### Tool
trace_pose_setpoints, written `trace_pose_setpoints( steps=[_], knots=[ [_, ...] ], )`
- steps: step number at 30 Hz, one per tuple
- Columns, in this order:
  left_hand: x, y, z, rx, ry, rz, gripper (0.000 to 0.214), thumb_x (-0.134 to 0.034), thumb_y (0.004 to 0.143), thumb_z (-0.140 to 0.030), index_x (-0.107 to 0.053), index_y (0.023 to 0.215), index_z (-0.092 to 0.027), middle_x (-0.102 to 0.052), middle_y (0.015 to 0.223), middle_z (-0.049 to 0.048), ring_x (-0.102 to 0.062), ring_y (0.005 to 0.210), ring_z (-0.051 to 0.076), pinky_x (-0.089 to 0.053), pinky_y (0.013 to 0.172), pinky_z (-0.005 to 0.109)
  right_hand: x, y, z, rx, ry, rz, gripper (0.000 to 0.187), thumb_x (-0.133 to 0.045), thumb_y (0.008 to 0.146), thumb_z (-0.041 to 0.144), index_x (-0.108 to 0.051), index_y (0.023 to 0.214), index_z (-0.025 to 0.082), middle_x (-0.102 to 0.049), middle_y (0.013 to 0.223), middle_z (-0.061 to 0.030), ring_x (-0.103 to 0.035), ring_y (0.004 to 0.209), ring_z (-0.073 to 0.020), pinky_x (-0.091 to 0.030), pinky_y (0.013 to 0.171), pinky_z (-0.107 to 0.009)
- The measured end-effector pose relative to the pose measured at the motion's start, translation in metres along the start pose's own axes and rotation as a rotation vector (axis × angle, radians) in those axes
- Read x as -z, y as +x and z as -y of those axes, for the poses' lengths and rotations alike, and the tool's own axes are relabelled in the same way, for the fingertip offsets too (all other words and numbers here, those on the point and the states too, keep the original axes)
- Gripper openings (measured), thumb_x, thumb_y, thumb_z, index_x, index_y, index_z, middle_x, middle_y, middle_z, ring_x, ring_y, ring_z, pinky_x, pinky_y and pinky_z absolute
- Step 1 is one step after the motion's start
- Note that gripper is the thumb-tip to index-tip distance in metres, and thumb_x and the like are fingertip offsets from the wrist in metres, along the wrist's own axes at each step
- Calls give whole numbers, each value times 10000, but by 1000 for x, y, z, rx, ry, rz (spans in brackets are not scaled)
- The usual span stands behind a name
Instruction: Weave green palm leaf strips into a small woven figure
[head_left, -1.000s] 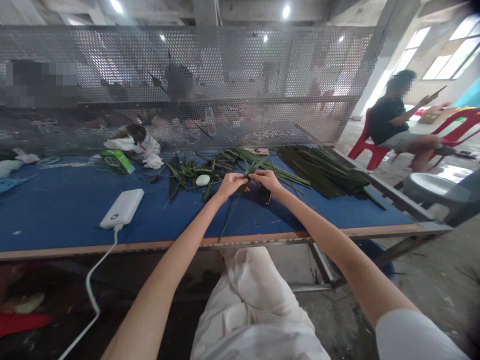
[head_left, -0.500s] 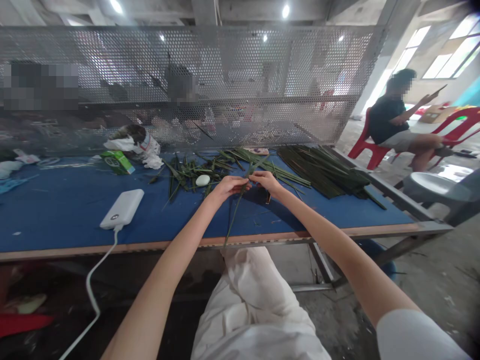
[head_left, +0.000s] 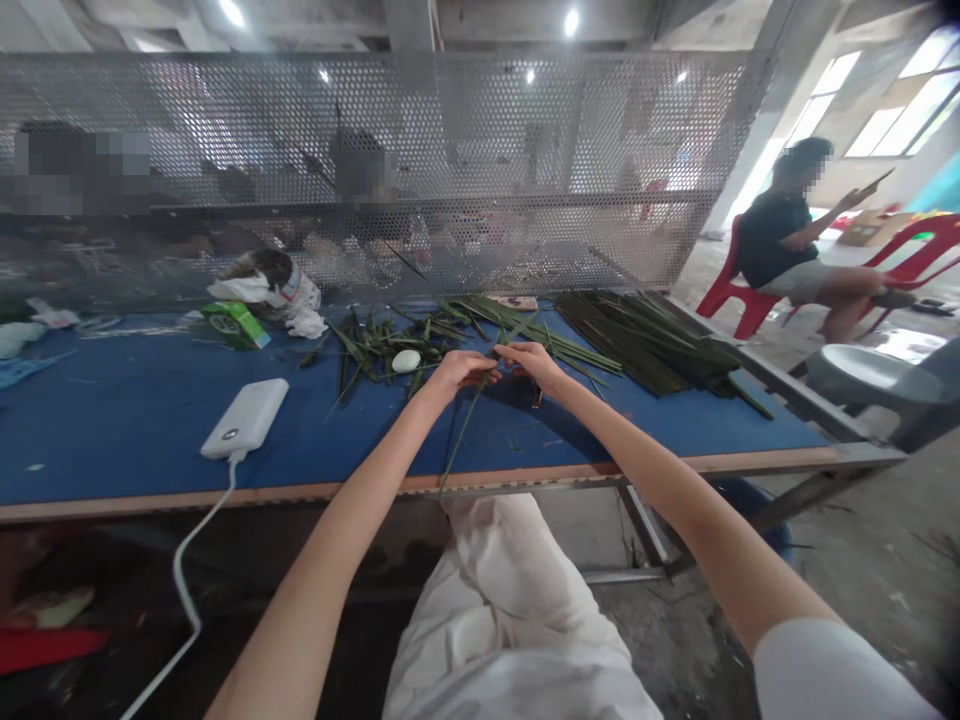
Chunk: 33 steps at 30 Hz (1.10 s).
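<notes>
Close together over the blue tabletop, my left hand [head_left: 466,370] and my right hand [head_left: 531,364] both pinch a long green leaf strip [head_left: 465,430]. One end of the strip hangs down toward the table's front edge. The part between my fingertips is small and partly hidden. Left of my left hand lies a white egg-shaped object [head_left: 406,361], beside a pile of cut and folded green leaf pieces [head_left: 360,350]. Behind my hands more leaf strips [head_left: 570,350] spread out. A small dark object [head_left: 536,396] is under my right hand, mostly hidden.
A stack of long dark-green leaves [head_left: 645,345] covers the table's right side. To the left are a white power bank [head_left: 246,415] with a cable, a green box [head_left: 234,325] and a crumpled bag [head_left: 289,290]. A perforated metal screen [head_left: 487,170] stands behind; a person [head_left: 780,235] sits at right.
The hanging end of the leaf strip has swung slightly left. My fingers have shifted a little at the pinch; both hands stay in nearly the same place.
</notes>
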<state>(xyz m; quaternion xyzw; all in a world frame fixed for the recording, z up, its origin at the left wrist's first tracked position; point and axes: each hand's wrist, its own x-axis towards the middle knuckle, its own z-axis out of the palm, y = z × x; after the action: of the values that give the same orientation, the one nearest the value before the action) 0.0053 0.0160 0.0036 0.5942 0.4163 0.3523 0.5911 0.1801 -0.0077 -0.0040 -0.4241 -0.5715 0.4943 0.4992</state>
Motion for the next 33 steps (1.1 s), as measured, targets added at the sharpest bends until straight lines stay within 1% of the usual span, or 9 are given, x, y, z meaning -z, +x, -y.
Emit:
trace_pose_setpoints(
  steps=[6, 11, 17, 19, 21, 23, 25, 29, 33],
  knots=[
    [-3, -3, -1, -6, 24, 65, 238, -796, 618, -321, -712, 721, -123, -730, 725, 91, -680, 660, 190, -515, 657, 281, 4, 4, -4, 18, -7, -10, 418, -742, 610, 548, -590, 620, 159, -491, 625, 17, -432, 613, -104, -307, 558, -252],
    [-4, -2, 1, -50, -53, 102, 371, -798, 636, -431, -724, 820, -117, -738, 780, 101, -688, 703, 196, -529, 723, 307, 3, 4, -4, 24, 27, 31, 413, -738, 620, 546, -590, 633, 160, -492, 632, 21, -433, 614, -101, -299, 564, -252],
    [-6, -3, -1, -108, -21, 39, 265, -794, 628, -362, -729, 716, -121, -719, 684, 82, -675, 654, 192, -535, 725, 318, 1, 4, -5, 28, -26, 36, 459, -718, 636, 598, -557, 634, 169, -454, 604, 28, -414, 579, -94, -304, 545, -241],
    [-6, -4, -2, -120, 6, 27, 220, -771, 650, -340, -725, 672, -125, -714, 664, 82, -669, 634, 189, -537, 716, 318, 3, 6, -6, 46, -64, -45, 490, -645, 692, 656, -542, 662, 178, -469, 619, 13, -435, 575, -107, -329, 547, -250],
    [-6, -4, -3, -109, 26, 12, 203, -758, 662, -326, -717, 644, -128, -712, 661, 86, -664, 618, 185, -537, 711, 319, 7, 8, -6, 96, -136, -211, 500, -568, 743, 690, -541, 754, 190, -512, 659, -6, -470, 587, -127, -357, 556, -263],
    [-4, -2, -2, -94, 39, 12, 191, -755, 664, -316, -718, 649, -129, -715, 669, 90, -664, 616, 183, -536, 708, 316, 12, 10, -6, 187, -278, -399, 485, -590, 752, 656, -536, 914, 202, -586, 760, -30, -522, 638, -151, -390, 597, -276],
    [-2, -1, -1, -89, 53, 34, 192, -757, 666, -319, -724, 665, -130, -718, 677, 94, -666, 623, 184, -534, 701, 309, 16, 10, -6, 267, -423, -515, 502, -617, 765, 595, -498, 1059, 205, -633, 868, -53, -563, 682, -169, -408, 647, -292],
    [1, 2, 2, -74, 72, 88, 205, -757, 667, -331, -731, 679, -128, -719, 682, 99, -668, 628, 185, -525, 674, 290, 21, 13, -7, 325, -463, -497, 522, -538, 843, 561, -434, 1194, 188, -661, 904, -84, -623, 719, -200, -423, 684, -308],
    [1, 1, 3, -58, 79, 147, 201, -752, 662, -314, -725, 667, -115, -717, 679, 102, -657, 609, 170, -515, 657, 271, 23, 17, -10, 297, -396, -441, 470, -426, 899, 599, -496, 1142, 203, -669, 826, -69, -636, 665, -200, -426, 648, -305]
  ],
)
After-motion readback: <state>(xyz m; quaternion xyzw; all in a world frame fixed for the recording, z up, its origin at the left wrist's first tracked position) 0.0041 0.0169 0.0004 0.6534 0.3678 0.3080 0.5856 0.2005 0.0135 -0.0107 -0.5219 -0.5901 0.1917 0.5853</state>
